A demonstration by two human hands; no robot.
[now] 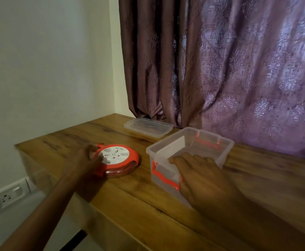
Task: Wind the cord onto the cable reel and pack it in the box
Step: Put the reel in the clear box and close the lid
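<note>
As seen from the head, near to far:

Right hand (200, 178): nearest, at the box's near corner; fingers curled over the rim and into the inside, thumb down against the outer wall by the near orange clasp; grips the box.

Left hand (92, 163): blurred, reaching from lower left onto the reel's near-left edge; fingers lie curled over the white face and round the orange rim; appears to hold the reel, exact grip hard to tell through the blur.

Table (133, 205): wooden top, grain running left to right, set into the room's corner; carries reel, box and lid.

Reel (120, 161): round, orange housing with white socket face up; lies flat on the table left of the box, near it but apart.

Cord (119, 173): reddish-brown coils showing in the groove under the orange housing, wound on; no loose length visible.

Box (189, 156): clear plastic, open-topped, orange clasps at near and far ends; stands upright on the table; nothing seen inside but the fingers.

Lid (148, 126): clear, lying flat behind the box and reel, near the curtain, apart from the box.

Socket (8, 197): white wall plate, lower left, below table level.

Wall (48, 69): pale, plain, left.

Curtain (220, 69): purple-brown, patterned, hanging in folds behind the table.
</note>
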